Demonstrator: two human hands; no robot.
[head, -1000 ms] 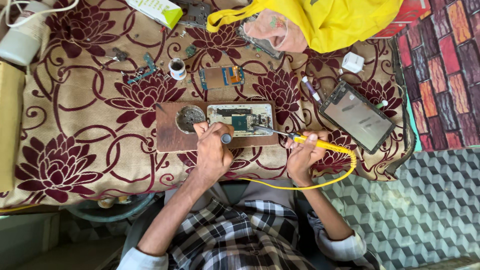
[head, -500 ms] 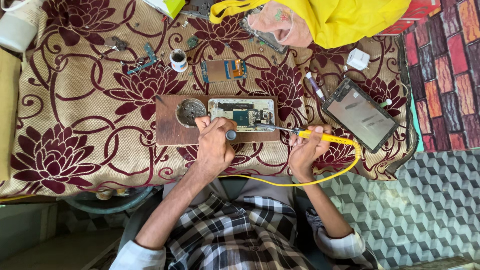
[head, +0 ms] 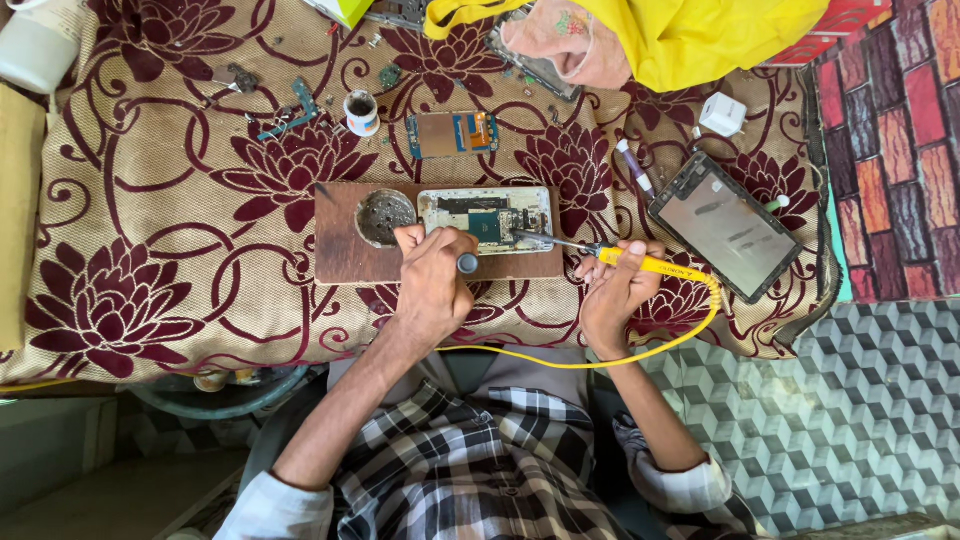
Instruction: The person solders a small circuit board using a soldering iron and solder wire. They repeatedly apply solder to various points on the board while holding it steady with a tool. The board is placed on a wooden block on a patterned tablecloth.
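1. The opened phone (head: 487,221) is lying flat on a brown wooden board (head: 340,255), its long axis running left to right across the counter (head: 150,200), just ahead of both hands.

2. The right hand (head: 618,290) is gripping a yellow-handled soldering iron (head: 640,263); its fingers (head: 640,250) are pressed together around the handle, pen-fashion. The iron is lying almost parallel to the phone's long axis, its metal tip pointing left and reaching onto the phone's right end, near the circuit area.

3. The left hand (head: 432,285) is resting on the board's near edge, its fingers (head: 440,240) curled and pinching a small dark round-ended tool (head: 467,263); the knuckles are touching the phone's lower edge.

4. The left hand is sitting nearer the phone's middle; the right hand is standing off to the right, only the iron's tip bridging the gap.

5. A round tin (head: 385,215) is sitting in the board left of the phone. A yellow cord (head: 600,360) is trailing from the iron's handle toward the person's lap.

6. Well apart on the right, a dark tablet (head: 725,225) is lying tilted on the flowered cloth.
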